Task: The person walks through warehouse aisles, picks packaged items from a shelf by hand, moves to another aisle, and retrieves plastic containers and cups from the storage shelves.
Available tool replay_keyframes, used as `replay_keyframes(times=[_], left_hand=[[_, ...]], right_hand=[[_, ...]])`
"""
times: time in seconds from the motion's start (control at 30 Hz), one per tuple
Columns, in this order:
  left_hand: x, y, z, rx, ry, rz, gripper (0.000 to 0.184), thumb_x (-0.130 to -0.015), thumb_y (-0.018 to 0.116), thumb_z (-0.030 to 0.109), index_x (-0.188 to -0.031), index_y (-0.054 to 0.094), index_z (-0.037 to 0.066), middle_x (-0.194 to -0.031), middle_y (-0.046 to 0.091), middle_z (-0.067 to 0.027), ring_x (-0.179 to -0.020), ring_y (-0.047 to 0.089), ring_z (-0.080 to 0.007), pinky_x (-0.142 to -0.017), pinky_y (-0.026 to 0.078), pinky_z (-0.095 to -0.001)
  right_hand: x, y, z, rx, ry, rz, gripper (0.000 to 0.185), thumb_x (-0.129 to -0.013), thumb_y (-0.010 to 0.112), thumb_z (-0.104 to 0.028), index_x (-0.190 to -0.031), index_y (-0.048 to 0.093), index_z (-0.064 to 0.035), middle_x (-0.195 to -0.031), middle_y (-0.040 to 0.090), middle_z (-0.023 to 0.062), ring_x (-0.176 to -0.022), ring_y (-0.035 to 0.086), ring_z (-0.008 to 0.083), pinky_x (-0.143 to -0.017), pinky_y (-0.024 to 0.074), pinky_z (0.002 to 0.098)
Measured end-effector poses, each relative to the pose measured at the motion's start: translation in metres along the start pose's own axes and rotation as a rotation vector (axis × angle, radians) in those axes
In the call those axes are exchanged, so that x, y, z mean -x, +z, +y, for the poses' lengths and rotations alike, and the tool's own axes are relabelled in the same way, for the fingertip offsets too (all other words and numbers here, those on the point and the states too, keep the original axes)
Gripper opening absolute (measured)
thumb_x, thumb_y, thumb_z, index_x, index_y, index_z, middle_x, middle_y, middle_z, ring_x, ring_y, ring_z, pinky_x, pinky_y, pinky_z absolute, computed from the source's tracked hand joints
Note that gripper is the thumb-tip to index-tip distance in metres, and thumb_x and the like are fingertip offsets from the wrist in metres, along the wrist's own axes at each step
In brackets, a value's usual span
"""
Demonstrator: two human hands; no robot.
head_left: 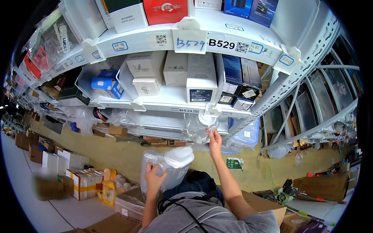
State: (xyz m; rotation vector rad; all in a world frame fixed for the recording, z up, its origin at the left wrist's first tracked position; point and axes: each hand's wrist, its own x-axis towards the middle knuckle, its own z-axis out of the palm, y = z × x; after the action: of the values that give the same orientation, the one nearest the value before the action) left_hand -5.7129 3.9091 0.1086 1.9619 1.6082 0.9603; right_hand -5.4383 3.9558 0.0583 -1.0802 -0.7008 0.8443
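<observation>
My left hand (155, 177) grips a clear plastic container (176, 167) with a whitish lid, wrapped in thin clear film, in front of my lap. My right hand (215, 143) is stretched forward to the lower shelf, its fingers closed on a clear plastic bag (196, 126). A round white item (207, 119) shows in or behind that bag, just beyond my fingertips. The bag lies at the right end of the shelf below the B539 label (185, 110).
Above stands a white shelf rail (155, 41) marked B529, with white boxes (202, 73) and a blue box (107, 86) under it. A perforated metal post (299, 64) rises at the right. Cartons (81, 184) and yellow packs (107, 192) lie at the left; a large carton (322, 186) is at the right.
</observation>
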Motion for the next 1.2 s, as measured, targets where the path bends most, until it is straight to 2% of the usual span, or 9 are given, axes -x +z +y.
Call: replay_keyframes(times=[0.2,0.4,0.47,0.5,0.57,0.8,1.2], left_hand=[[0.001,0.005,0.0,0.011,0.036,0.001,0.029,-0.047,0.064,0.012,-0.071,0.052,0.001,-0.081,0.042,-0.0117,-0.071,0.045,-0.0264,-0.061,0.039,-0.0313],[0.003,0.004,0.001,-0.016,-0.001,-0.01,0.03,-0.047,0.064,0.013,-0.072,0.052,0.001,-0.081,0.042,-0.0113,-0.072,0.045,-0.0265,-0.062,0.039,-0.0314],[0.002,0.002,0.003,-0.051,-0.011,-0.022,0.029,-0.049,0.065,0.016,-0.073,0.055,0.004,-0.086,0.044,-0.0112,-0.074,0.048,-0.0287,-0.062,0.041,-0.0341],[0.003,0.002,0.001,-0.055,-0.011,-0.02,0.029,-0.049,0.065,0.016,-0.073,0.055,0.004,-0.086,0.044,-0.0112,-0.074,0.048,-0.0287,-0.062,0.041,-0.0341],[0.003,0.003,-0.003,-0.078,-0.008,-0.052,0.029,-0.049,0.065,0.017,-0.074,0.055,0.005,-0.086,0.045,-0.0114,-0.075,0.049,-0.0292,-0.063,0.041,-0.0341],[0.003,0.002,-0.004,-0.056,-0.028,-0.077,0.03,-0.05,0.066,0.019,-0.074,0.056,0.005,-0.087,0.045,-0.0115,-0.077,0.049,-0.0293,-0.063,0.042,-0.034],[-0.01,0.006,0.009,-0.049,0.03,-0.087,0.031,-0.05,0.065,0.019,-0.076,0.056,0.006,-0.086,0.045,-0.0109,-0.075,0.05,-0.0281,-0.062,0.042,-0.0334]], right_hand=[[-0.033,0.015,0.014,0.025,-0.053,-0.038,0.023,-0.082,0.045,-0.012,-0.099,0.049,0.0034,-0.096,0.053,0.0063,-0.09,0.046,0.0105,-0.082,0.0323,0.0231],[-0.077,0.03,0.044,0.016,0.107,-0.012,0.023,-0.081,0.048,-0.012,-0.1,0.048,0.0002,-0.096,0.053,0.006,-0.089,0.046,0.0116,-0.081,0.0327,0.0238],[-0.094,0.041,0.056,0.169,0.14,-0.015,0.031,-0.079,0.05,-0.013,-0.107,0.044,-0.0007,-0.101,0.051,0.006,-0.093,0.045,0.0131,-0.082,0.0319,0.025],[-0.103,0.047,0.064,0.238,0.044,0.096,0.031,-0.077,0.049,-0.012,-0.105,0.045,0.0006,-0.096,0.051,0.0086,-0.09,0.044,0.0184,-0.079,0.035,0.0267],[-0.123,0.047,0.075,0.386,-0.038,0.143,0.032,-0.077,0.05,-0.012,-0.105,0.045,0.0005,-0.097,0.05,0.0095,-0.091,0.044,0.0195,-0.08,0.0347,0.0274],[-0.154,0.036,0.1,0.701,-0.115,0.079,0.034,-0.075,0.051,-0.013,-0.106,0.044,0.0002,-0.1,0.048,0.0127,-0.094,0.043,0.0231,-0.082,0.0334,0.0301],[-0.138,0.013,0.107,0.793,-0.174,-0.072,0.039,-0.072,0.052,-0.014,-0.108,0.042,-0.0005,-0.104,0.045,0.0182,-0.098,0.042,0.0294,-0.086,0.0313,0.0346]])
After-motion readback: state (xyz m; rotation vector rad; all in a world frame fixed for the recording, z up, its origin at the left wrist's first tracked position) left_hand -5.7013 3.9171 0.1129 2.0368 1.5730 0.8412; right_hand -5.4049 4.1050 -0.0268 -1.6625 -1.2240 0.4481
